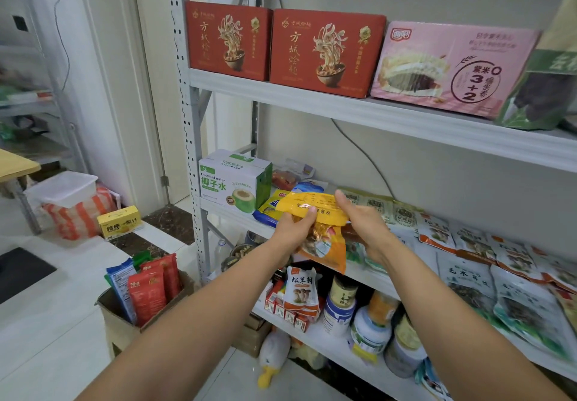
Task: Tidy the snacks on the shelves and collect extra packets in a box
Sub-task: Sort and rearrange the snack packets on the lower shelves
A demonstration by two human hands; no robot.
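The left hand's fingers are curled over the near left edge of a yellow packet, gripping it. The right hand's fingers lie straight and together against the packet's right edge; its thumb is hidden, so I cannot tell whether it pinches. The packet hangs between both hands, bent over at the top, just in front of the middle shelf of a grey metal rack.

Behind the packet on that shelf lie a blue packet and one white-and-green coconut water box. To the right, flat mushroom packets overlap along the shelf, too many and too blurred to count.

On the floor to the left stands an open cardboard box. Upright in it are two red packets, one blue packet and a green one behind them.

The top shelf carries two red noodle boxes side by side, one pink cake box touching them, and a green bag at the right edge.

The bottom shelf holds several jars, one standing mushroom packet and a row of small red cartons.

Further left on the floor sit one yellow carton and a white plastic tub on an orange-striped bag.
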